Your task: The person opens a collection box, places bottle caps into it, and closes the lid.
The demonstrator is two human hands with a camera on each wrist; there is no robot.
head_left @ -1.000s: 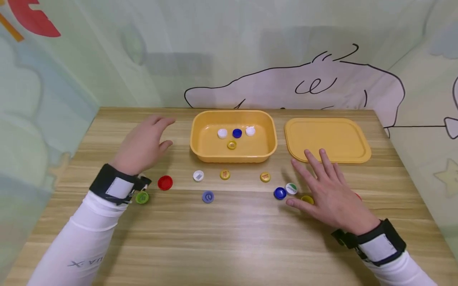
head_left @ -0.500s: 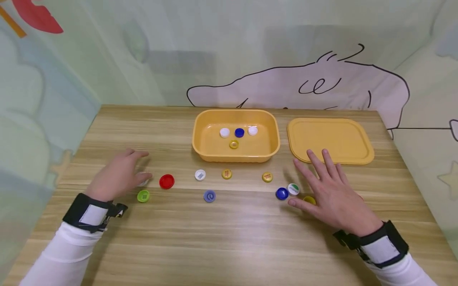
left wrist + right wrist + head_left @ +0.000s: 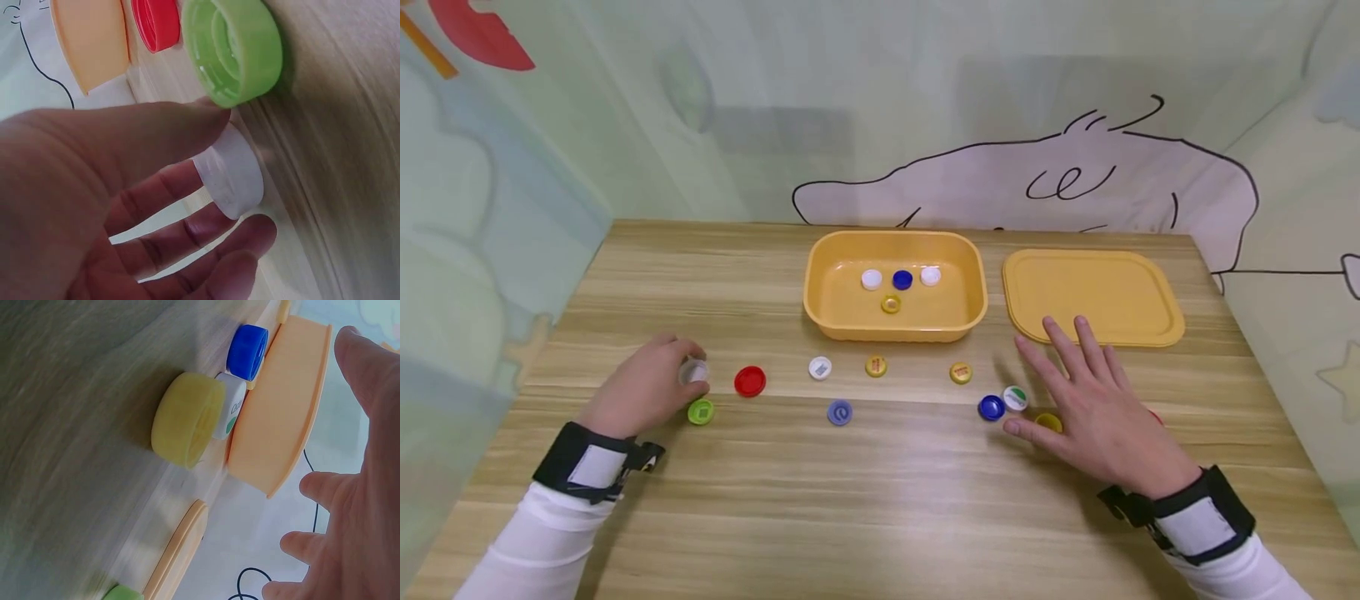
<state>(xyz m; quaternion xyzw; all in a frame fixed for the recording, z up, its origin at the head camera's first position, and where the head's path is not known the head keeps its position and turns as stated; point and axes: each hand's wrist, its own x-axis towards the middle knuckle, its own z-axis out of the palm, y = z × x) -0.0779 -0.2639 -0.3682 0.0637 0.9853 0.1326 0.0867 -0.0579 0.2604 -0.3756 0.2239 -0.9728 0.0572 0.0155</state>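
At the table's left, my left hand [image 3: 643, 383] pinches a white bottle cap [image 3: 693, 372] between thumb and fingers. The left wrist view shows this white cap [image 3: 234, 175] low over the wood, its rim at the thumb tip. Right beside the thumb lies a green cap [image 3: 701, 412], with a red cap [image 3: 750, 382] a little farther right. My right hand [image 3: 1097, 408] is spread with straight fingers above a yellow cap [image 3: 1048, 422], which it partly covers. In the right wrist view nothing is between its fingers. A blue cap [image 3: 992, 407] and a white-and-green cap [image 3: 1015, 398] lie near its thumb.
A yellow box [image 3: 895, 332] at the back holds several caps. Its flat yellow lid [image 3: 1093, 292] lies to the right. Between the hands are a white cap [image 3: 820, 368], two yellow caps [image 3: 876, 366] and a lilac cap [image 3: 840, 412]. A printed wall borders the back.
My left hand has moved left and down from beside the box to the white cap, and its fingers have closed on it. The right hand stays in place, spread.
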